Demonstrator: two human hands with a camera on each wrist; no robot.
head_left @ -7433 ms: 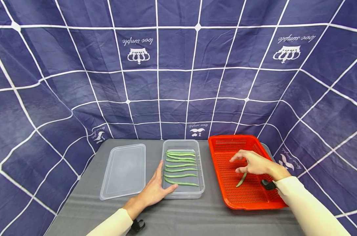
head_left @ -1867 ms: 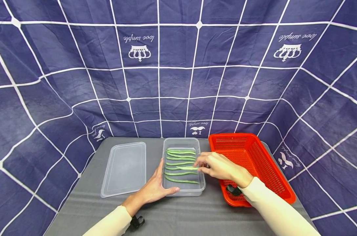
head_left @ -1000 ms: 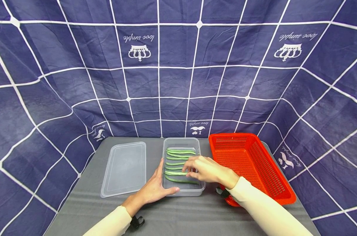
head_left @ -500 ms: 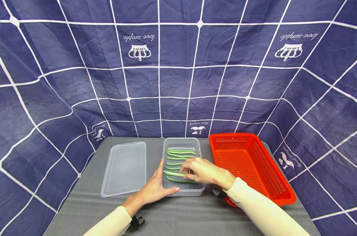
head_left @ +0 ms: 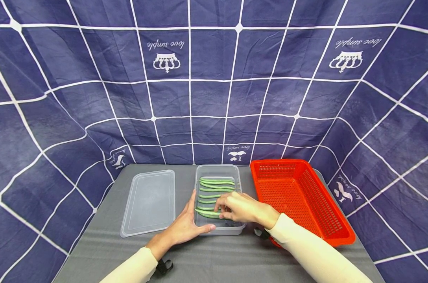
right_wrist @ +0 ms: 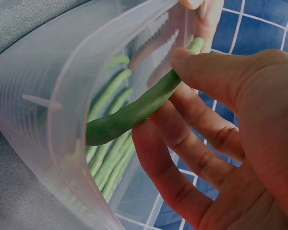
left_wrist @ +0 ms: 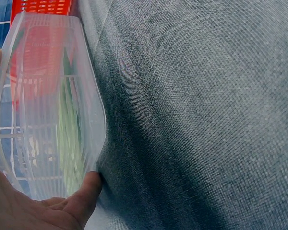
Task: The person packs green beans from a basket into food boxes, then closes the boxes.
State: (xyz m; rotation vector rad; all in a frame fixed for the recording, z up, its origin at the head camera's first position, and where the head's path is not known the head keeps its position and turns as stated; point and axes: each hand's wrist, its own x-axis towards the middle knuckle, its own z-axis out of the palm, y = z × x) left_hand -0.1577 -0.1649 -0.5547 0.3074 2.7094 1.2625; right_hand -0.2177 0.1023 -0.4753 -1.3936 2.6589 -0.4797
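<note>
My right hand [head_left: 240, 206] pinches a green bean [right_wrist: 134, 112] between thumb and fingertips, low inside the clear plastic container [head_left: 217, 168]. In the head view, the held bean lies beside the frontmost bean of a row; whether they touch is unclear. Several other green beans [head_left: 216, 182] lie crosswise on the container's floor, their right ends partly hidden by my right hand. My left hand [head_left: 182, 228] rests against the container's left side, fingers fairly straight and thumb spread along the front. In the left wrist view, the thumb [left_wrist: 86, 194] touches the near corner.
A flat clear lid [head_left: 149, 202] lies left of the container. To the right stands a red perforated basket [head_left: 336, 214], partly behind my right forearm. Grey cloth [head_left: 214, 263] covers the table, with a blue checked curtain [head_left: 214, 98] around it.
My right hand has come from the red basket with a green bean into the container, then moved slightly toward the front. The bean seen in the basket is gone from there. My left hand stays put.
</note>
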